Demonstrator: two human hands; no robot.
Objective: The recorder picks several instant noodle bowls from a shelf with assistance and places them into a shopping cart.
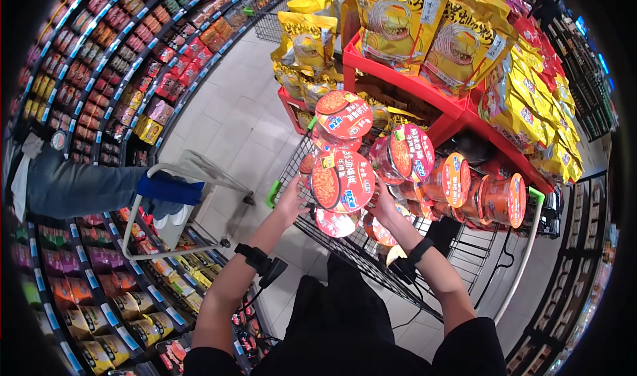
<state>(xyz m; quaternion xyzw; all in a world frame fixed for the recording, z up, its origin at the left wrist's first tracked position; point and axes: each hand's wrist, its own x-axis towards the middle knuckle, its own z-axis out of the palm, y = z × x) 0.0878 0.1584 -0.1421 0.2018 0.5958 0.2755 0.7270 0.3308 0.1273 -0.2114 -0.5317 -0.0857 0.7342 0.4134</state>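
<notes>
A large instant noodle tub with a red lid (343, 181) is in front of me over a wire shopping cart (477, 261). My left hand (292, 202) is at the tub's left side, its fingers spread; whether they press on it I cannot tell. My right hand (384, 203) is at the tub's right side, the fingertips partly hidden by the lid. Another red-lidded tub (344, 114) stands just beyond. In the cart are a purple-lidded tub (413, 152), an orange-lidded tub (457, 179) and several more, some lying on their sides.
Beyond the cart stands a red display stand (398, 82) with yellow food bags (398, 20). Curved shelves of packets (104, 102) line the left. A person in jeans (84, 189) is beside a metal-framed cart (174, 169) at the left. Another shelf unit (572, 276) runs along the right.
</notes>
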